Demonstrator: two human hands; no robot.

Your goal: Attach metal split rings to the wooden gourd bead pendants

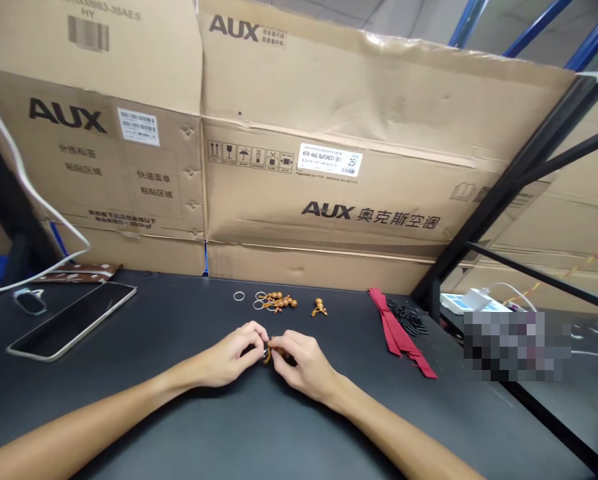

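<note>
Centre: with left hand [236,353] and right hand [303,363] brought close together over the dark counter [219,427]. At left, grip pinched between thumb and index finger on a small metal ring [265,351], partly hidden by the fingers. At right, grip closed by thumb and fingers on a beaded gourd charm [289,360] with an orange cord [267,359], mostly covered, the cord hanging between the two hands beside the ring. Behind the hands, from left to right: one loose key ring [239,296]; a cluster of ringed gourd charms [283,303] on orange cords, rings overlapping; a separate gourd charm [319,307], well apart from the cluster. Farther right, overlapping red ribbon strips [399,330] beside a heap of black fittings [407,318], type too small to tell. Far left, a smartphone [73,322], screen up and dark, near a brown patterned pouch [79,272] at the back edge. Background: upright AUX cardboard sheets [329,153], between dark metal frame bars, with a white cable [31,180] looping down at left
</note>
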